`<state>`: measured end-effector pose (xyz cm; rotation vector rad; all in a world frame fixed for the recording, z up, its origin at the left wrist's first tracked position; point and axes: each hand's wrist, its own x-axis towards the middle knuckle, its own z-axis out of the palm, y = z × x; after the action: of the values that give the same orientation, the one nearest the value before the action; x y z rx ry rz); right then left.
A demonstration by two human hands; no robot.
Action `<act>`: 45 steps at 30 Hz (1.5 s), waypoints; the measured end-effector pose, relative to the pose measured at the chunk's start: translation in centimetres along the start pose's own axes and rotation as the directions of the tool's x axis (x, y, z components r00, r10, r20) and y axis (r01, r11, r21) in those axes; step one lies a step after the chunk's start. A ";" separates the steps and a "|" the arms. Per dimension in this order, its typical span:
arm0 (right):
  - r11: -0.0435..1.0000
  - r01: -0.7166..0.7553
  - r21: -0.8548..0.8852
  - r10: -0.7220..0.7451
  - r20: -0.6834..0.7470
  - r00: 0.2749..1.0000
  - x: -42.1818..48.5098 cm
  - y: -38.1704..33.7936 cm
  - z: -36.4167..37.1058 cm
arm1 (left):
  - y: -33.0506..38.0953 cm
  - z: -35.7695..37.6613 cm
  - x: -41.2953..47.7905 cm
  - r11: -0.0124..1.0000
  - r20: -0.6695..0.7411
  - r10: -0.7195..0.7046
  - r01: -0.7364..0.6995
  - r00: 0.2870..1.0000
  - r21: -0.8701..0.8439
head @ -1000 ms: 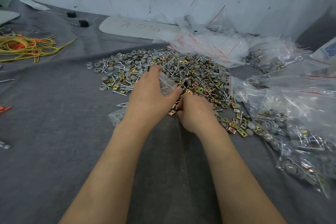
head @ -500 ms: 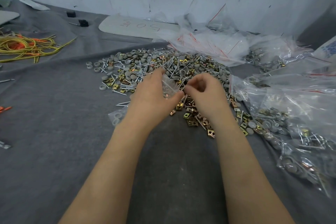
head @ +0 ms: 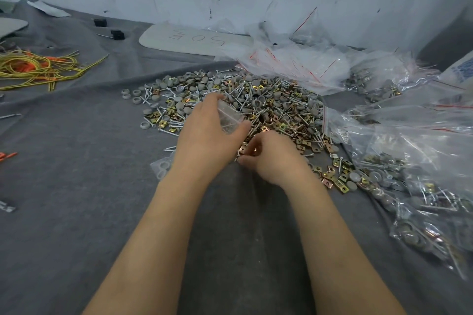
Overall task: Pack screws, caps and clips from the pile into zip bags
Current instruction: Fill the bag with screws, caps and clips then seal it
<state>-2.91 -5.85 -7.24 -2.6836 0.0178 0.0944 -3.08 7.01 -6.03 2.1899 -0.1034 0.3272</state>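
A big pile [head: 271, 107] of silver screws, grey round caps and brass clips lies on the grey cloth [head: 76, 199]. At the pile's near edge my left hand [head: 207, 135] holds a small clear zip bag [head: 229, 117] between thumb and fingers. My right hand [head: 271, 158] is just to its right, low on the cloth, fingers curled and pinching small screws and clips at the pile's edge. Another small zip bag with grey caps [head: 161, 167] lies partly under my left wrist.
Filled zip bags [head: 422, 186] are heaped along the right side, and empty bags with red strips [head: 294, 64] lie behind the pile. Yellow and orange wires [head: 38, 69] lie far left. A grey board marked with numbers [head: 194, 39] and two black blocks [head: 110, 29] lie by the wall.
My right hand rose to the bag's mouth half a second ago, then dropped back to the pile's near edge. My left hand stayed put with the bag.
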 end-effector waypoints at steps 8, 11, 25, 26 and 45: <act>0.991 0.019 0.129 -0.008 -0.085 0.996 0.2 -0.4 0.4 | 0.1 0.0 0.0 1.000 0.022 -0.005 0.005 1.000 0.013; 0.886 0.117 0.449 0.022 -0.292 0.956 0.7 0.3 -0.7 | 0.1 0.3 -0.1 0.998 0.079 0.011 -0.015 0.997 0.054; 1.000 0.010 0.017 -0.008 -0.145 0.989 0.6 1.1 -0.2 | 0.1 0.2 -0.2 0.999 0.023 0.023 -0.024 0.999 0.035; 0.999 -0.014 -0.052 0.009 -0.089 0.996 0.7 1.0 0.2 | 0.0 0.2 -0.2 0.999 0.016 0.019 -0.020 1.000 0.030; 0.526 0.282 0.802 -0.115 -0.262 0.958 0.0 0.0 -1.4 | 0.3 0.9 -0.2 0.994 0.118 0.037 -0.048 0.992 0.095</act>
<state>-2.79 -6.46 -5.99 -1.6807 -0.1569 -0.1932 -3.15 6.10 -6.39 2.3061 -0.2027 0.2322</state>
